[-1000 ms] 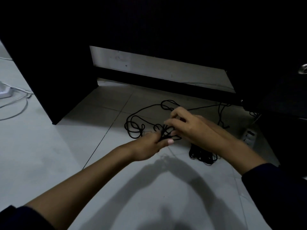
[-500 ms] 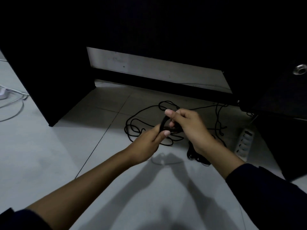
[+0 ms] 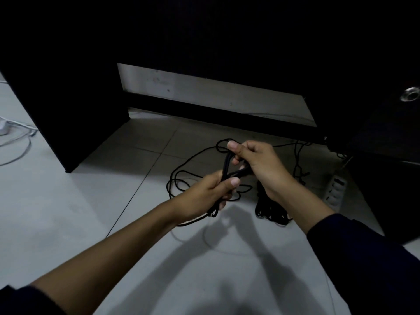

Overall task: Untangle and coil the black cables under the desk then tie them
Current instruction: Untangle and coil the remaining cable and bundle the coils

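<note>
A black cable (image 3: pixel 181 172) lies in loose loops on the tiled floor under the dark desk (image 3: pixel 68 98). My left hand (image 3: pixel 209 194) grips a gathered bunch of its loops, with strands hanging below the fist. My right hand (image 3: pixel 256 162) pinches the upper end of the same bunch between thumb and fingers, just above and right of the left hand. A second black bundle (image 3: pixel 270 210), coiled tight, lies on the floor under my right wrist.
A white power strip (image 3: pixel 336 189) lies on the floor at the right, beside a dark cabinet (image 3: pixel 386 137) with a round metal lock. White cords (image 3: pixel 16 142) trail on the floor at far left. A black bar (image 3: pixel 227 114) runs along the desk's back.
Both hands have lifted the gathered loops up off the floor and toward me. My right hand has turned so its thumb sits on top of the bunch.
</note>
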{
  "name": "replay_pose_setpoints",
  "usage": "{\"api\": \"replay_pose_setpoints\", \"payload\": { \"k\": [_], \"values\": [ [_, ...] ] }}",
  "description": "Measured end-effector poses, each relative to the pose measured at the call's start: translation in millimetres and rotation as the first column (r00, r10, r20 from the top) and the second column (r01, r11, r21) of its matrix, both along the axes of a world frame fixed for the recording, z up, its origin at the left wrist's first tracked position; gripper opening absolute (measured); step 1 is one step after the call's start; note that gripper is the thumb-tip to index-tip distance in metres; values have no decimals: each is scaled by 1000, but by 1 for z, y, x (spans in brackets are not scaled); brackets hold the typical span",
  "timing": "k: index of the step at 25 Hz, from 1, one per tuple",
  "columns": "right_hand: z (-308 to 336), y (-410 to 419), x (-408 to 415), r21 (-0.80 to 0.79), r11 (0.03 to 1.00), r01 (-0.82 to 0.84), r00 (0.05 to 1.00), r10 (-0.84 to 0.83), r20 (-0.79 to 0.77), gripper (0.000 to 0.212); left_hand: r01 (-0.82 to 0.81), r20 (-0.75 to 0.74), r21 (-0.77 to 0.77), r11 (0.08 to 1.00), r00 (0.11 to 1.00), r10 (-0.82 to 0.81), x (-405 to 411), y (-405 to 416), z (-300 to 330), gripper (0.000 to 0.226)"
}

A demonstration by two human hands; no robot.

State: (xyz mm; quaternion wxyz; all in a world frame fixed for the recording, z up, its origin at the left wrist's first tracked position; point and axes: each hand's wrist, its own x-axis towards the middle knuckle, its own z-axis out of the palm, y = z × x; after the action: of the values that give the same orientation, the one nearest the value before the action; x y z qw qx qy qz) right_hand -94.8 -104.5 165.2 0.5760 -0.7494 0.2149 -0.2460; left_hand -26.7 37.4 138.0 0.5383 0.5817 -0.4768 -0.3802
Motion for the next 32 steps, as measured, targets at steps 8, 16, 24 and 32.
{"api": "replay_pose_setpoints", "payload": {
  "k": [8, 16, 24, 32],
  "values": [
    [-49, 49, -16, 514, 818, -258, 926, 361, -110, 79, -292, -202, -44, 955, 939, 278, 3, -7, 4, 26],
    [-64, 29, -35, 99, 898, -429, 844, 437, -309, 30, -385, -110, 6, 923, 917, 383, 17, 1, 8, 24],
    [-35, 2, -46, -296, 882, -367, 912, 278, -302, 12, -354, 110, 124, 927, 934, 341, 29, 9, 7, 16],
    [-7, 5, -30, -821, 536, -196, 980, 120, -156, 22, -191, 74, 150, 970, 981, 182, 9, 4, 4, 35]
  ]
}}
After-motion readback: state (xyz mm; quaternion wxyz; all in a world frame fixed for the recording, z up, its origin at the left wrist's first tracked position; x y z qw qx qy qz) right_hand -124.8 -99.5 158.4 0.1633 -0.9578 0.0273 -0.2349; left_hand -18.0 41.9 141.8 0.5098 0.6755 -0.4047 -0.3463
